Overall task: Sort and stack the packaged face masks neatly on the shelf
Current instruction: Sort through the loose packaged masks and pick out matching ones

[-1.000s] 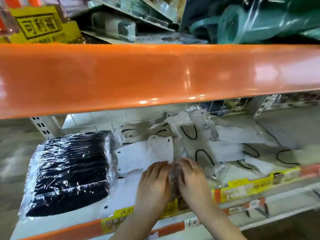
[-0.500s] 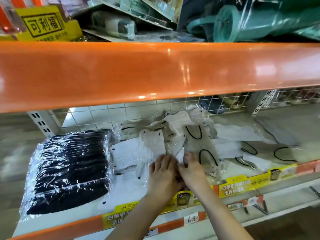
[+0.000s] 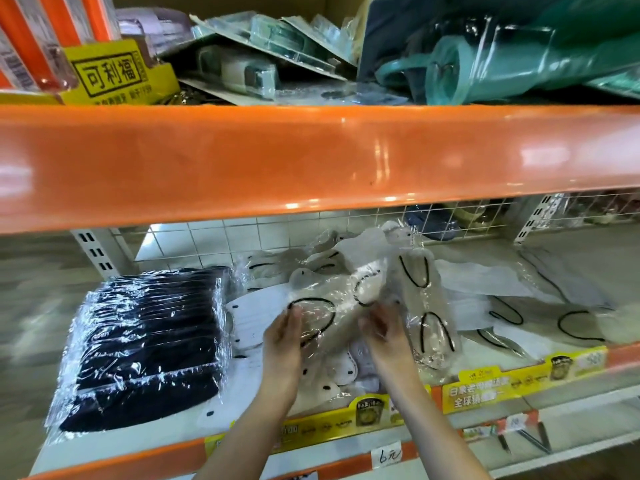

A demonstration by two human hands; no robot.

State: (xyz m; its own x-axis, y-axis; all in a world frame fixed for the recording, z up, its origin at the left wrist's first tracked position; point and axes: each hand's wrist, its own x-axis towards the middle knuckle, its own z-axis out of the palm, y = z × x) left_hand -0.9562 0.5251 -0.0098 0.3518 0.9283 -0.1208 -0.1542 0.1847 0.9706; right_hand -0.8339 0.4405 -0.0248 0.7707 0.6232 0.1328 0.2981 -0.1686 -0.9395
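Observation:
A loose heap of white face masks in clear wrappers (image 3: 349, 289), with black ear loops, lies mid-shelf. My left hand (image 3: 282, 341) grips the left edge of one clear-wrapped mask pack (image 3: 325, 320) lifted off the heap. My right hand (image 3: 386, 336) holds the same pack's right side, next to an upright wrapped mask (image 3: 424, 306). A neat wrapped stack of black masks (image 3: 149, 344) lies at the shelf's left. More white masks (image 3: 519, 299) spread flat to the right.
The white shelf (image 3: 571, 251) has a wire grid back (image 3: 450, 216) and an orange front rail with yellow price labels (image 3: 502, 389). A thick orange beam (image 3: 311, 161) hangs low overhead. Cluttered packaged goods (image 3: 263, 57) fill the upper shelf.
Both hands moved apart and up from the shelf front, lifting a clear-wrapped mask pack off the heap. The camera view tilted upward slightly.

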